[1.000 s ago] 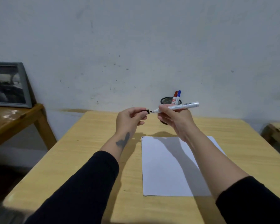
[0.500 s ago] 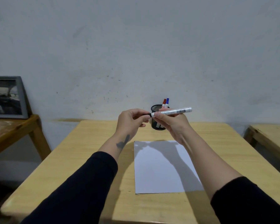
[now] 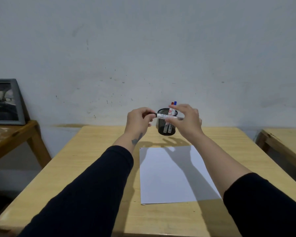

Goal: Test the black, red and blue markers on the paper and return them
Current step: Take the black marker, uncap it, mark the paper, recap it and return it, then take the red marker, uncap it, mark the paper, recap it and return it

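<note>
A: Near edge first. What lies on the table [image 3: 96, 168]?

B: White sheet of paper [image 3: 169, 175], right of centre, reaching toward the near edge. Arm shadows across it. No marks I can make out, bar a tiny speck at its far left corner.

A: Hands?

B: Both raised above the far half of the table. Left hand [image 3: 138, 120] closed, fingers pinched on the black cap end of the black marker [image 3: 166, 116]. Marker lies level, white barrel pointing right.

A: Right hand [image 3: 186, 120]?

B: Fingers spread and loose, blurred. They sit at the barrel's right end; whether they touch it, cannot tell. Not clamped.

A: Farther back?

B: Black mesh pen cup [image 3: 167, 124], upright near the far edge, about centre. Two markers stand in it, tips up: red marker [image 3: 172, 103] and blue marker [image 3: 175, 103], side by side, touching. Their white barrels show through the mesh.

A: Beyond the table?

B: Grey wall. Framed picture [image 3: 4, 101] leaning on it, on a side table at left.
</note>
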{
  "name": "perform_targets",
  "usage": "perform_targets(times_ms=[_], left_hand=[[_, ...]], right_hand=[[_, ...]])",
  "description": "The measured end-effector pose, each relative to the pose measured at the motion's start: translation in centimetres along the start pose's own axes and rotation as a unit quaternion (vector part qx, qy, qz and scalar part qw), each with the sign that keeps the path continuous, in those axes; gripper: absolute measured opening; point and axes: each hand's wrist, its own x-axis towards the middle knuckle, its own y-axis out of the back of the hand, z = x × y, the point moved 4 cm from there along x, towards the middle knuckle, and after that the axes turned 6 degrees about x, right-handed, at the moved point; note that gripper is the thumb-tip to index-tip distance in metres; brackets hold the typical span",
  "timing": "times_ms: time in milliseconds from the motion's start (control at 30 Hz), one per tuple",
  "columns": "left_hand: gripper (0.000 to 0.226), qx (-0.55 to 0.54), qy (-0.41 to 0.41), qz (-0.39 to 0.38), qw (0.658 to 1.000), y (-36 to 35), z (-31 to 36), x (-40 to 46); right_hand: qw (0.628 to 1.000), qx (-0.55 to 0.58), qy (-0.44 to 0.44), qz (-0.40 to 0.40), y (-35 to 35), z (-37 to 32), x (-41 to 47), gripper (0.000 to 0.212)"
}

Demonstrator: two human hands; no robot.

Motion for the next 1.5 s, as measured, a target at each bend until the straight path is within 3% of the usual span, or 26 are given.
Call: perform_targets(times_ms=[67, 133, 233, 367, 500, 667, 800, 900, 1000, 1200, 1333, 1500], left_hand=[[0.011, 0.002, -0.018, -0.009, 1.0, -1.1, 0.7, 1.0], [0.019, -0.011, -0.028, -0.001, 1.0, -1.7, 1.1, 2.1], [0.055, 0.012, -0.024, -0.004, 1.0, -2.3, 0.7, 3.2], [0.078, 0.137, 0.02, -0.053, 0.989, -5.6, -2.7, 5.6], [0.096, 0.139, 0.057, -0.062, 0.987, -8.4, -5.6, 7.3], [0.058, 0.067, 0.052, -0.058, 0.995, -10.8, -8.9, 8.0], [0.058, 0.045, 0.028, -0.046, 0.997, -11.3, -10.7, 7.2], [0.048, 0.041, 0.017, -0.032, 0.999, -11.4, -11.2, 6.6], [0.053, 0.048, 0.013, -0.023, 0.998, -11.6, -11.5, 6.7], [0.061, 0.064, 0.016, -0.021, 0.998, -11.8, -11.7, 6.8], [0.06, 0.064, 0.022, -0.024, 0.997, -11.8, -11.4, 6.8], [0.057, 0.057, 0.034, -0.029, 0.997, -11.8, -11.4, 6.7]], right_hand=[[0.997, -0.07, 0.04, -0.017, -0.7, -0.5, 0.7, 0.025], [0.998, -0.056, 0.03, -0.005, -0.7, -0.7, 1.9, 0.019], [1.0, 0.002, 0.015, 0.003, -0.3, -1.3, 4.3, 0.018], [0.997, 0.071, -0.002, 0.03, -0.3, -2.0, 9.3, 0.024], [0.995, 0.084, -0.027, 0.04, -2.5, -0.8, 12.6, 0.027], [0.996, -0.012, -0.09, -0.023, -6.9, 3.1, 13.4, 0.021], [0.991, -0.069, -0.101, -0.055, -8.8, 4.3, 13.1, 0.024], [0.989, -0.104, -0.1, -0.021, -7.9, 4.2, 13.3, 0.027], [0.977, -0.197, -0.081, 0.022, -6.4, 4.4, 13.7, 0.025], [0.949, -0.306, -0.068, 0.007, -5.9, 4.6, 13.9, 0.025], [0.948, -0.312, -0.061, 0.006, -6.2, 4.7, 14.2, 0.031], [0.974, -0.219, -0.049, 0.039, -7.1, 4.8, 13.3, 0.023]])
